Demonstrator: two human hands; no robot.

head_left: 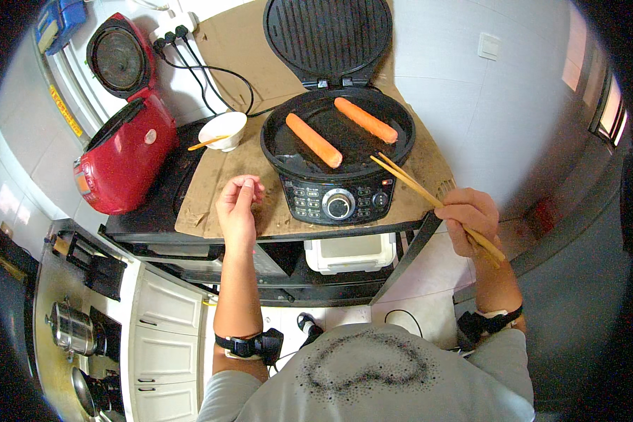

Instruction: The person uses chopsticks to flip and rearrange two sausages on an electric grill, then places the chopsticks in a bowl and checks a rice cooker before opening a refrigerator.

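Observation:
Two orange sausages lie apart on the dark plate of a round electric griddle (306,163), whose ribbed lid (329,39) is raised. The left sausage (314,140) and the right sausage (366,121) both slant down to the right. My right hand (469,221) grips a pair of wooden chopsticks (409,182), their tips over the griddle's front right rim, short of the sausages. My left hand (240,205) hovers by the front edge of the cardboard, left of the control panel. Its fingers are curled against the thumb, and nothing shows in them.
A white bowl (224,129) with a wooden utensil (209,142) stands left of the griddle on cardboard (211,179). Further left is a red rice cooker (132,155), lid up. Black cords run to a power strip (174,26). A white-framed container (351,253) sits on the shelf below.

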